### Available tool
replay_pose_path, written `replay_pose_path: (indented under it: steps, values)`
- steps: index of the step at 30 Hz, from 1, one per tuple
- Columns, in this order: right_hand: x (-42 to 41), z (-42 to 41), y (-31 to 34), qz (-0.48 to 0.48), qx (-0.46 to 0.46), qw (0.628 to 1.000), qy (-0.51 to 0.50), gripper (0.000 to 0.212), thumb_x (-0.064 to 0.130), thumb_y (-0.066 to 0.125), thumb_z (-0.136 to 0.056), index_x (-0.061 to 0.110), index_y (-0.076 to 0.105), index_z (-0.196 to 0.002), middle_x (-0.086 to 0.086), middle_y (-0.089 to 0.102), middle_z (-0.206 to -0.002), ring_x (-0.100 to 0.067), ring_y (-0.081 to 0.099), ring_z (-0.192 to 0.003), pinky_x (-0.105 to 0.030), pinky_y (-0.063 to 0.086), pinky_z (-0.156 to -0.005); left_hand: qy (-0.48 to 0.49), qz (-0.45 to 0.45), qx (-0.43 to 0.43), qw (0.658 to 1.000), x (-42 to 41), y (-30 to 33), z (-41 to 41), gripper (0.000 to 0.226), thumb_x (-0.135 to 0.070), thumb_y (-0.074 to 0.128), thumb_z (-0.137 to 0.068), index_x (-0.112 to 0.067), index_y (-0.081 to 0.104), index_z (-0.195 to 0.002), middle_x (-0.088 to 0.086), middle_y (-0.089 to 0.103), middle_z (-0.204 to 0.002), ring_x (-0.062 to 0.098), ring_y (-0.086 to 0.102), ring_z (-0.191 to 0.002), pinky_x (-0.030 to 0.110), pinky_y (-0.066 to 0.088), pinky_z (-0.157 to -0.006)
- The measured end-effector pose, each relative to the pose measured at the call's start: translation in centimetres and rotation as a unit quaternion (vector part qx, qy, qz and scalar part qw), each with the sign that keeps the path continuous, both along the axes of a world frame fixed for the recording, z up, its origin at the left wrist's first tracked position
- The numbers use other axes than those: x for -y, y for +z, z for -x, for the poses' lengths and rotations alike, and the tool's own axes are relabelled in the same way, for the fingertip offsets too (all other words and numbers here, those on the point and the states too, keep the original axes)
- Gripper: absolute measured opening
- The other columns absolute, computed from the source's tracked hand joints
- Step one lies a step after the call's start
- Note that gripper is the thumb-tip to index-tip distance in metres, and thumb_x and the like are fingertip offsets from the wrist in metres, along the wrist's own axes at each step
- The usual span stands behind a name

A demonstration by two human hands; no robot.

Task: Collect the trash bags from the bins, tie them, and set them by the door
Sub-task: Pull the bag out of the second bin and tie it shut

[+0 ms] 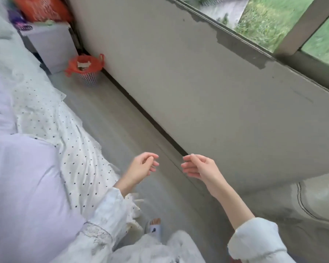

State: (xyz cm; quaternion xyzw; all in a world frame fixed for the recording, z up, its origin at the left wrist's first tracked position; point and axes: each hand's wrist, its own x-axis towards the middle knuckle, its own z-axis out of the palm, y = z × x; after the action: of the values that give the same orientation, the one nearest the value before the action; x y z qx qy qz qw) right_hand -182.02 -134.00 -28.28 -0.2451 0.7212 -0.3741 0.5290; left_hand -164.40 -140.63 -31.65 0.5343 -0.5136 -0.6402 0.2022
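Head view first: one small bin (pixel 88 77) stands upright on the floor (pixel 110 118) up at eleven o'clock, its long axis vertical and its mouth facing up. One red trash bag (pixel 84 63) lines it, the rim folded over the top, two loose handles showing, one poking up at the bag's two o'clock beside the wall (pixel 179 82), one drooping at its eight o'clock. Scraps of paper sit inside. The bin is tucked between the wall and a white box (pixel 51 48), with one orange bag (pixel 40 8) blurred on top of that.

Two hands are in view, both empty and well apart from the bin. The left hand (pixel 142 167) reaches out at six o'clock from a white sleeve (pixel 103 215), palm turned inward, fingers (pixel 154 158) loosely curled and holding nothing. The right hand (pixel 199 167) mirrors it just beside, forearm bare, cuff pushed back, fingers half curled toward the left hand, a gap between the two.

A bed (pixel 27 168) with a spotted sheet fills nine o'clock. One window (pixel 264 21) shows grass at one o'clock. One slippered foot (pixel 154 225) shows at six.
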Motion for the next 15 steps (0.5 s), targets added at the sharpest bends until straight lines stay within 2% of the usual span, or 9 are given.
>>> replay_pose_path:
  steps: [5, 9, 15]
  values:
    - [12.3, 2.7, -0.6, -0.016, 0.023, 0.998, 0.049, 0.025, 0.021, 0.044, -0.095, 0.009, 0.065, -0.1, -0.004, 0.069, -0.082, -0.019, 0.066, -0.077, -0.025, 0.052, -0.075, 0.038, -0.009, 0.021, 0.999, 10.1, 0.0, 1.3, 0.027, -0.011, 0.035, -0.096, -0.025, 0.057, -0.086, -0.003, 0.06, -0.078, 0.012, 0.057, -0.068, 0.02, 0.043, -0.063]
    - [23.4, 3.5, -1.8, -0.019, 0.031, 0.993, 0.112, 0.023, 0.021, 0.045, -0.094, 0.01, 0.065, -0.096, -0.004, 0.069, -0.082, -0.02, 0.065, -0.078, -0.029, 0.051, -0.078, 0.106, -0.017, 0.035, 0.994, 18.4, -0.9, 1.5, 0.024, -0.011, 0.034, -0.096, -0.019, 0.056, -0.094, -0.002, 0.06, -0.078, 0.013, 0.057, -0.069, 0.02, 0.043, -0.064]
    - [41.2, 3.5, -1.8, -0.023, 0.033, 0.972, 0.23, 0.026, 0.022, 0.043, -0.096, 0.008, 0.064, -0.1, -0.005, 0.068, -0.081, -0.018, 0.065, -0.076, -0.02, 0.053, -0.069, 0.223, -0.019, 0.037, 0.974, 32.3, -0.6, 2.2, 0.023, -0.011, 0.033, -0.097, -0.013, 0.055, -0.102, -0.002, 0.059, -0.08, 0.013, 0.056, -0.07, 0.019, 0.042, -0.064]
